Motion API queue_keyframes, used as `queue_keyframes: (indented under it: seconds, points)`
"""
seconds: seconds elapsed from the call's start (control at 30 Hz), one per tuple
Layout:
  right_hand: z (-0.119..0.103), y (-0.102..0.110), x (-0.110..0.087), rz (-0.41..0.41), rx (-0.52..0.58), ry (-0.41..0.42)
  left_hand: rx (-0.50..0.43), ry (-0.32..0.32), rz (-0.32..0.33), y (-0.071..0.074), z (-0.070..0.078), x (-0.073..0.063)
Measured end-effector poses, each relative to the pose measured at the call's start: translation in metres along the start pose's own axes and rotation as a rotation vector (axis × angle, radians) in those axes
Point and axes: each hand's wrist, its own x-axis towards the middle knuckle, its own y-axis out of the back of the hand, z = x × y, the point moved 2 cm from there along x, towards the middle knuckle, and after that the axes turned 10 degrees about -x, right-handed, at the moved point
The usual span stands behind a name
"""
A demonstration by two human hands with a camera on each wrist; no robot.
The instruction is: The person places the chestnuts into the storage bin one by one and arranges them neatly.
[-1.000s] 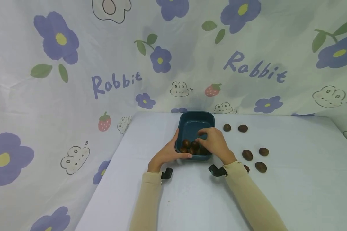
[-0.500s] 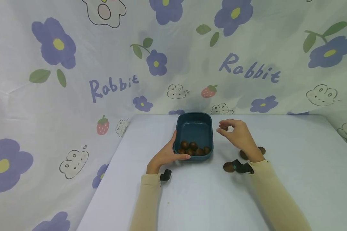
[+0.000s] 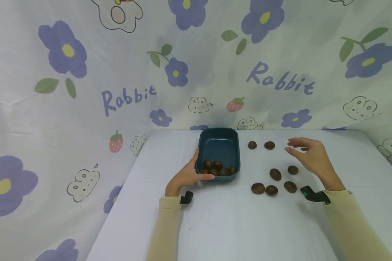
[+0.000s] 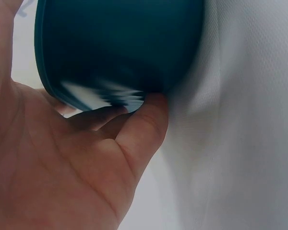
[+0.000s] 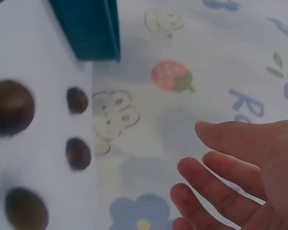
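My left hand [image 3: 186, 177] grips the near left corner of a deep teal box [image 3: 219, 145], its thumb along the near wall and its fingers at the left side. The left wrist view shows the fingers [image 4: 146, 120] right against the box wall. Several brown chestnuts [image 3: 217, 165] lie at the near end inside the box. My right hand [image 3: 313, 156] hovers over the right of the table, thumb and fingers apart, holding nothing. Its nearest things are a chestnut at the back [image 3: 269, 145] and another one [image 3: 293, 170] closer in.
Loose chestnuts lie right of the box: one at the back [image 3: 252, 145], others nearer the front, such as one [image 3: 258, 188] at the left of that group. The white tabletop [image 3: 222, 224] meets a patterned cloth [image 3: 209, 72] behind. Small black cameras [image 3: 314, 195] sit at both wrists.
My right hand has moved from inside the box out over the table to the far right, uncovering chestnuts. My left hand stays on the box. The view has shifted slightly.
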Motion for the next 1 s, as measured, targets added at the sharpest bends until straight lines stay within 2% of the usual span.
queue_keyframes:
  seconds: [0.17, 0.5, 0.77, 1.0]
  points:
    - [0.025, 0.004, -0.011, -0.015, -0.009, -0.029, 0.000, 0.005, -0.002, 0.001, 0.002, 0.000]
    - [0.056, -0.004, -0.031, -0.087, -0.074, -0.070, -0.001, 0.013, -0.003, -0.001, 0.001, 0.000]
    - [0.063, -0.018, -0.037, -0.211, -0.079, -0.091, -0.011, -0.012, -0.008, -0.001, 0.001, 0.000]
    - [0.066, -0.024, -0.038, -0.326, -0.102, -0.121, -0.003, -0.002, -0.010, 0.000, 0.002, 0.000]
